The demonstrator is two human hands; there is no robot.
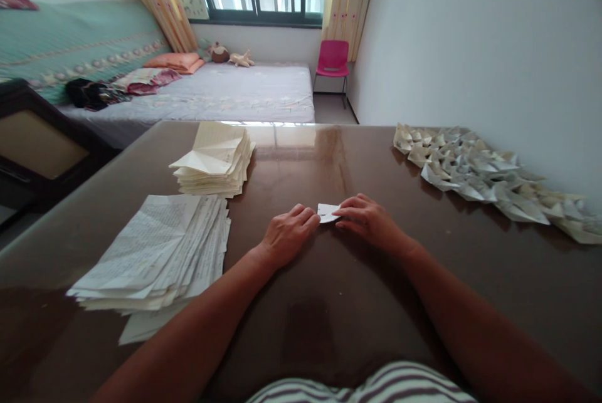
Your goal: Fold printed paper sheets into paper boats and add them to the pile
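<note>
A small folded piece of paper (327, 212) lies between my two hands over the middle of the brown table (291, 309). My left hand (292, 232) grips its left edge, fingers curled together. From the other side my right hand (367, 218) pinches the right edge between thumb and fingers. Part of the paper is covered by the fingertips. To the left are two piles of creased sheets: a white written stack (155, 252) nearer me and a cream stack (214, 158) behind it. Several folded paper boats (470, 165) sit in rows at the right.
Beyond the table's far edge stands a bed (263, 89) with pillows and soft toys. A pink chair (333, 59) is by the window. The white wall (480, 46) runs along the right side, and a dark wooden cabinet (47, 140) is at the left.
</note>
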